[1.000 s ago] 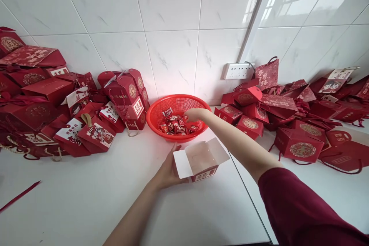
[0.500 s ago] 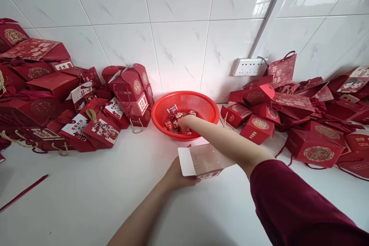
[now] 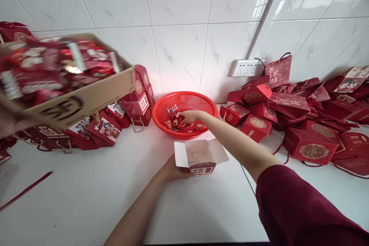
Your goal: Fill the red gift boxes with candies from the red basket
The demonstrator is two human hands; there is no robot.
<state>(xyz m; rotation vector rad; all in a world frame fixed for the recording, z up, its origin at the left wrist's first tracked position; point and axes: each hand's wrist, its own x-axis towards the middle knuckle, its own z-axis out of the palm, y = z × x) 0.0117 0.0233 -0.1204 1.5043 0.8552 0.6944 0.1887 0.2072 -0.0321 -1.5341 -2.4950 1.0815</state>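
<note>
Near the middle of the white table, my left hand point(image 3: 172, 170) grips an open red gift box point(image 3: 201, 170) by its left side; the box's white flaps are spread and its inside shows pale. Just behind it stands a red perforated basket point(image 3: 201, 103) with wrapped candies point(image 3: 173, 110) lying in its left and front part. My right hand point(image 3: 188, 117) reaches into the basket from the right, its fingers down at the candies. Whether a candy is between those fingers is too small to tell.
At the upper left, another person's hand point(image 3: 8, 121) holds a cardboard carton point(image 3: 95, 94) full of red packets, blurred. Red gift boxes are piled at left and at right point(image 3: 317, 148). A socket strip point(image 3: 248, 68) is on the tiled wall. A red ribbon point(image 3: 27, 190) lies front left.
The carton, held by another person, has come into view at the left. My right hand has risen slightly among the candies. The gift box in my left hand now sits more upright, flaps wider apart.
</note>
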